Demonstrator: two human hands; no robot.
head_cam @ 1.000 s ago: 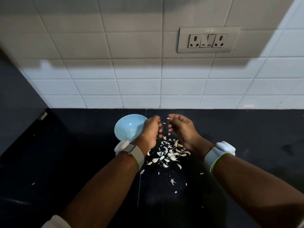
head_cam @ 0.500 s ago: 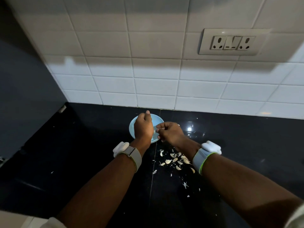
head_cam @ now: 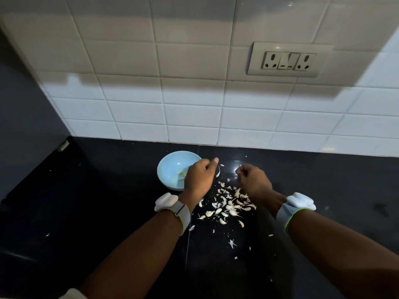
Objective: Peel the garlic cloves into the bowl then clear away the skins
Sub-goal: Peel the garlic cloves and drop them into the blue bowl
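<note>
Left hand point(head_cam: 199, 176), fingers curled, pinching a skin point(head_cam: 218, 173), has drifted right off the bowl point(head_cam: 170, 169); right hand point(head_cam: 251, 180) has separated.

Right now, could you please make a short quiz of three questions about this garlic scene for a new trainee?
1. True or false: the light blue bowl stands to the left of the pile of garlic skins.
2. Which hand is partly in front of the bowl? A) the left hand B) the right hand C) neither
3. Fill in: the skins lie loose on the black ______, between the two wrists.

Key
1. True.
2. A. The left hand covers the bowl's right edge, and a thin piece of skin hangs from its fingertips.
3. Countertop. The skins are not yet cleared away.
</note>
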